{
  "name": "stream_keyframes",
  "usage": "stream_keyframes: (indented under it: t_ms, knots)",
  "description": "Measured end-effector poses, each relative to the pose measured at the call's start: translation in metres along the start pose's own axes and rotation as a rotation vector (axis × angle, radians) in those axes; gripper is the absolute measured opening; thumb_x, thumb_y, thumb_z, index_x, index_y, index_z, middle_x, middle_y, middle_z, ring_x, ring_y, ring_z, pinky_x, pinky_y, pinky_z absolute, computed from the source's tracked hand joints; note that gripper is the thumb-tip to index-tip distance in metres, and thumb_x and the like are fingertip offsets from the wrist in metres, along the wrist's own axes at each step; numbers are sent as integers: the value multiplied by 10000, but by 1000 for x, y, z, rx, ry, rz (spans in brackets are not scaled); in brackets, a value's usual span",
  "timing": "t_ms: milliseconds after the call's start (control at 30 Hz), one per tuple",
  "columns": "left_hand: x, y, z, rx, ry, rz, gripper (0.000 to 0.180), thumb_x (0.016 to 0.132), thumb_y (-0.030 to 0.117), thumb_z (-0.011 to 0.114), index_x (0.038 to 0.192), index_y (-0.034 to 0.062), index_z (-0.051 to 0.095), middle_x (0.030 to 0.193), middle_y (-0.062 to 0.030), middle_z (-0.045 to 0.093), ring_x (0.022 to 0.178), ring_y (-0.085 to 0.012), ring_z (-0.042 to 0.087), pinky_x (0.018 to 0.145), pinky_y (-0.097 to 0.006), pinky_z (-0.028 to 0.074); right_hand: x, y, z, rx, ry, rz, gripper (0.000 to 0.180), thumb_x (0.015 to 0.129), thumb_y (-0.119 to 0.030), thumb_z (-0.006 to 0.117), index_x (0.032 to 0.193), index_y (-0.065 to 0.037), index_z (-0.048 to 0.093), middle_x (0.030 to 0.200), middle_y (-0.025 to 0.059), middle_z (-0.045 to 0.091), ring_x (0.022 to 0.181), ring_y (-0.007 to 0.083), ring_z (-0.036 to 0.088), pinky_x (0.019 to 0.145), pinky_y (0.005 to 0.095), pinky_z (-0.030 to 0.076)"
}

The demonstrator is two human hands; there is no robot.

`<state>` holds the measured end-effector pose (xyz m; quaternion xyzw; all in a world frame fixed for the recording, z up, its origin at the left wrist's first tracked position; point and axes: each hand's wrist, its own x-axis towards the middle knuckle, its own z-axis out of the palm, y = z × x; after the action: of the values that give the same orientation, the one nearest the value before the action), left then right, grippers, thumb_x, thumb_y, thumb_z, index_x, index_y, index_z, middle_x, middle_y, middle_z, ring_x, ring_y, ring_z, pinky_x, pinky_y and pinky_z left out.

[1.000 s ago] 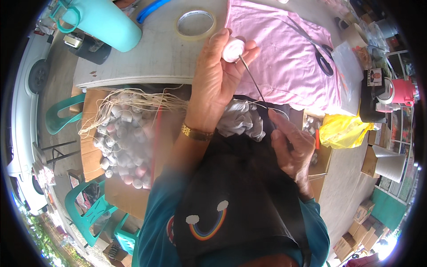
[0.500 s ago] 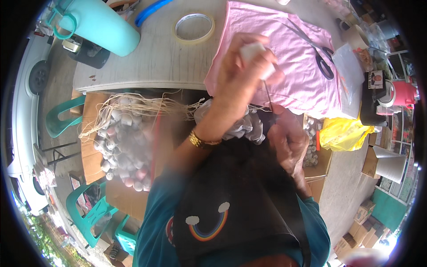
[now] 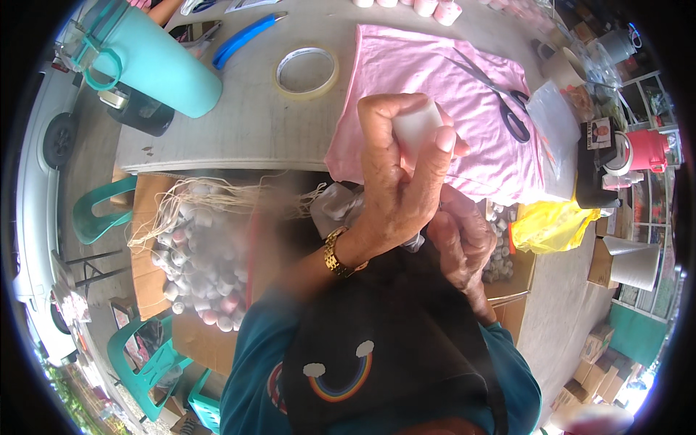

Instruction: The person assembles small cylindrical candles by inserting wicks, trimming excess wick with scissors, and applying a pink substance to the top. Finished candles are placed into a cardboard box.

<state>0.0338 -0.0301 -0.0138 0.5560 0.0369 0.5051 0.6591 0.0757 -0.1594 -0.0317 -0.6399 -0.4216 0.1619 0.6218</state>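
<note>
In front of the pink cloth, my left hand is raised, with its fingers curled around a smooth white lump that looks like a small cylinder. Lower down and to the right, my right hand is closed, fingers bent inward; what they pinch is hidden. Partly behind my left wrist, crumpled grey material lies at the table's edge. A cardboard box on the left holds several small white and pinkish pieces, with pale cords draped across its top.
The pink cloth on the table bears black-handled scissors. A tape roll, a blue-handled tool and a turquoise tumbler are farther left. At right are a yellow plastic bag and a second box of white pieces.
My left hand has turned and dropped slightly, still around the white lump. The thin dark rod between my hands no longer shows. The whole view has shifted, revealing more of the table's far side.
</note>
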Motion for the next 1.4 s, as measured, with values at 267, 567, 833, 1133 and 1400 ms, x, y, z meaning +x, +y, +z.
stream_keyframes:
  t_ms: [267,567,833,1133,1400]
  knots:
    - [3,4,2,-69,12,-58,355,948,164,570,1186,17,352,964,-132,566,739,-163,617,665,-303,554,9,-7,2,-49,7,-6,290,942,-96,565,1197,38,602,777,49,656,591,80,558,569,219,441]
    - [9,5,-7,-271,203,-314,260,945,191,577,1147,95,444,925,-51,562,630,-92,510,820,-490,580,12,0,4,28,-147,175,314,963,-93,532,1254,19,557,892,70,669,708,51,530,671,217,453]
    - [58,18,-48,-201,564,-26,289,923,190,608,1118,81,425,932,-94,571,708,-123,562,849,-549,554,9,-1,-10,-212,-409,156,380,904,22,524,1282,-7,552,993,160,692,764,111,654,678,236,497]
    - [14,-9,-36,367,11,-92,530,798,127,711,1254,39,454,1033,-95,589,863,-166,589,774,-307,500,171,44,-46,-936,-75,-471,187,896,-133,581,1046,-51,658,743,120,647,561,168,591,533,308,475]
    - [11,-11,-35,443,-71,-21,353,760,30,714,1071,29,545,995,-90,588,861,-188,587,767,-293,468,196,63,-84,-1483,-147,-145,267,853,-106,564,1112,-91,625,1022,156,628,933,338,628,811,426,510]
